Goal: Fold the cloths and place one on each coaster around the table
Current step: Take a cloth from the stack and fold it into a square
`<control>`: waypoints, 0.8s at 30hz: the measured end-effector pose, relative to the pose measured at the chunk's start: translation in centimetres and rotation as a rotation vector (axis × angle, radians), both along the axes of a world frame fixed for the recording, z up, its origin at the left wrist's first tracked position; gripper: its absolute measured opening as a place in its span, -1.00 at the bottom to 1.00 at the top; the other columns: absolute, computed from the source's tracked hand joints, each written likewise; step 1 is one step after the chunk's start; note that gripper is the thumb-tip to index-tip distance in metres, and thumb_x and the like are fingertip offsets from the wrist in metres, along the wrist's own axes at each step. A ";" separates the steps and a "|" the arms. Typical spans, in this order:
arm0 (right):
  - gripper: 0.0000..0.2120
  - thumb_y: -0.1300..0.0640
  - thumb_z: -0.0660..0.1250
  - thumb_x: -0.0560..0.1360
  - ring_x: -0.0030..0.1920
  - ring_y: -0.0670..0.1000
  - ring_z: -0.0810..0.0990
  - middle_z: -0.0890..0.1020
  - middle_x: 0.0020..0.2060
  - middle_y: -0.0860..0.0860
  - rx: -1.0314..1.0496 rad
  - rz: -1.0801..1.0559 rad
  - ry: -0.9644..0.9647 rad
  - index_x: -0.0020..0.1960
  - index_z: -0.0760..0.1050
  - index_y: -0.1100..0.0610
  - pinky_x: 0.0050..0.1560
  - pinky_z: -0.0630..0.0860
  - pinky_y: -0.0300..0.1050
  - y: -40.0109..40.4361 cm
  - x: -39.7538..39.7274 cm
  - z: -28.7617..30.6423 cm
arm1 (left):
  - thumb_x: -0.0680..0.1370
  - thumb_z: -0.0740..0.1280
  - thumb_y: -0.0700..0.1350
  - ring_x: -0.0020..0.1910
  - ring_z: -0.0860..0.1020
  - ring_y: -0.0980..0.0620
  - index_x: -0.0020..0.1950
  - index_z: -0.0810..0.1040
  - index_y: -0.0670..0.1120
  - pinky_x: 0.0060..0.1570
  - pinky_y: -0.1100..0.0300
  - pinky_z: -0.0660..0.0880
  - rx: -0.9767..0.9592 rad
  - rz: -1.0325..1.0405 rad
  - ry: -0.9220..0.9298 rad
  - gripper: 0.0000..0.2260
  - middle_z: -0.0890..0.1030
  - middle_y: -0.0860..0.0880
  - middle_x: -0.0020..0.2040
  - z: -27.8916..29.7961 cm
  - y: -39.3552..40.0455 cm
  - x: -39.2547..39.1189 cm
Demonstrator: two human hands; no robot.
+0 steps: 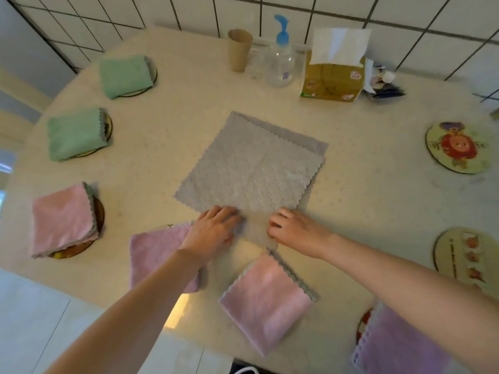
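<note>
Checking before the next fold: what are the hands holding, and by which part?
Both the left hand and right hand grip the grey cloth at its near edge, side by side, fingers curled on it.

White tiled wall (405, 12), perhaps pale floor (32, 319)

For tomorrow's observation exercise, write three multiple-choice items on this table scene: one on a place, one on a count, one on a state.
1. Where does the tissue box stand?
A. at the far edge by the tiled wall
B. on a coaster
C. on the floor

2. How many folded green cloths lie on coasters?
A. none
B. two
C. four

3. How does the grey cloth lie?
A. rolled up
B. hanging off the table
C. spread flat, hands at its near edge

Key: 1 A, it stands beside the pump bottle near the wall. 2 B, one green cloth and another at left. 3 C, the left hand and right hand grip its near edge.
</note>
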State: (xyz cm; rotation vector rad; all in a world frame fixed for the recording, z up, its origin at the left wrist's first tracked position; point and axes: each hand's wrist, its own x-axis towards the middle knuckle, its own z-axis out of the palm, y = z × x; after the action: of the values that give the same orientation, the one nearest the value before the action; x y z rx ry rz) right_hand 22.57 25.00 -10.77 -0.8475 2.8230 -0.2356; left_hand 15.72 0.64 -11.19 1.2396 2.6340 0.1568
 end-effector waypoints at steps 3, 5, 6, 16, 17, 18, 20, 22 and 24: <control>-0.81 0.04 0.46 0.34 -0.07 0.08 0.51 0.54 -0.16 0.00 -0.007 0.030 0.008 -0.13 0.50 0.06 -0.22 0.53 -0.07 0.0 -0.1 0.2 | 0.40 0.42 0.02 0.00 0.54 -0.07 0.18 0.54 0.05 -0.08 0.13 0.55 -0.011 -0.024 0.029 -0.64 0.56 0.00 0.14 -0.3 0.0 -0.6; -0.75 -0.08 0.41 0.34 -0.04 0.06 0.48 0.53 -0.13 -0.01 -0.018 0.060 -0.007 -0.12 0.50 0.06 -0.15 0.50 -0.09 0.4 0.1 0.4 | 0.38 0.48 0.01 -0.03 0.55 -0.07 0.15 0.56 0.03 -0.09 0.13 0.55 -0.020 -0.042 0.060 -0.64 0.57 0.00 0.12 -0.2 0.3 -0.7; -0.75 -0.09 0.41 0.34 -0.03 0.06 0.48 0.53 -0.12 -0.01 -0.014 0.082 0.000 -0.12 0.50 0.06 -0.13 0.49 -0.09 0.7 0.3 0.4 | 0.40 0.47 0.02 -0.04 0.56 -0.07 0.13 0.57 0.03 -0.09 0.13 0.54 -0.013 -0.052 0.089 -0.68 0.58 0.00 0.10 -0.1 0.4 -0.7; -0.91 0.22 0.32 0.40 -0.10 0.06 0.48 0.54 -0.14 0.00 -0.019 0.087 0.080 -0.12 0.47 0.07 -0.15 0.44 -0.08 0.6 -0.4 -1.1 | 0.49 0.37 -0.11 -0.12 0.51 -0.07 -0.10 0.56 -0.06 -0.09 0.07 0.53 0.060 -0.033 0.224 -0.96 0.56 -0.03 -0.09 -0.8 1.9 -1.1; -0.94 0.21 0.32 0.44 -0.11 0.06 0.48 0.54 -0.15 0.00 -0.095 0.004 0.015 -0.12 0.46 0.09 -0.12 0.44 -0.08 0.4 -0.6 -1.0 | 0.53 0.28 -0.07 -0.13 0.51 -0.07 -0.10 0.56 -0.07 -0.11 0.05 0.53 0.085 -0.018 0.189 -0.89 0.56 -0.03 -0.10 -0.7 1.9 -1.1; -0.97 0.20 0.28 0.49 -0.11 0.05 0.48 0.53 -0.15 0.00 -0.210 -0.118 -0.069 -0.11 0.44 0.10 -0.09 0.44 -0.06 0.3 -0.8 -0.5 | 0.56 0.19 -0.01 -0.12 0.51 -0.07 -0.09 0.55 -0.07 -0.11 0.05 0.53 0.097 -0.006 0.146 -0.80 0.56 -0.02 -0.10 -0.6 1.8 -1.2; -0.96 0.18 0.17 0.57 -0.16 0.03 0.48 0.52 -0.18 0.01 -0.452 -0.419 -0.277 -0.06 0.38 0.11 -0.12 0.47 -0.01 0.4 -1.6 0.8 | 0.60 0.07 0.13 -0.10 0.49 -0.05 -0.03 0.53 -0.04 -0.05 0.09 0.49 0.088 0.028 0.050 -0.67 0.55 0.01 -0.08 -0.2 1.7 -1.3; -0.96 0.18 0.13 0.60 -0.29 -0.05 0.46 0.48 -0.27 -0.03 -0.656 -0.655 -0.363 -0.03 0.32 0.11 -0.24 0.43 -0.05 0.6 -2.7 2.1 | 0.57 0.05 0.27 -0.08 0.47 -0.03 0.02 0.50 -0.01 -0.01 0.13 0.45 0.057 0.042 -0.010 -0.59 0.54 0.04 -0.05 0.4 1.7 -1.4; -0.97 0.18 0.11 0.61 -0.31 -0.11 0.45 0.46 -0.27 -0.05 -0.741 -0.729 -0.314 -0.02 0.30 0.10 -0.25 0.41 -0.13 0.6 -3.7 3.1 | 0.52 0.09 0.32 -0.07 0.46 -0.02 0.07 0.47 -0.01 -0.03 0.11 0.45 0.049 0.077 -0.062 -0.56 0.51 0.04 -0.02 0.5 2.0 -1.8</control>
State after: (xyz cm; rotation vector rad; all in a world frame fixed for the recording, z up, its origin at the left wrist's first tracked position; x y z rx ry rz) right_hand 18.84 25.60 -7.65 0.1926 2.5857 -1.4176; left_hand 13.94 2.65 -10.72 1.1297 2.6408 0.2697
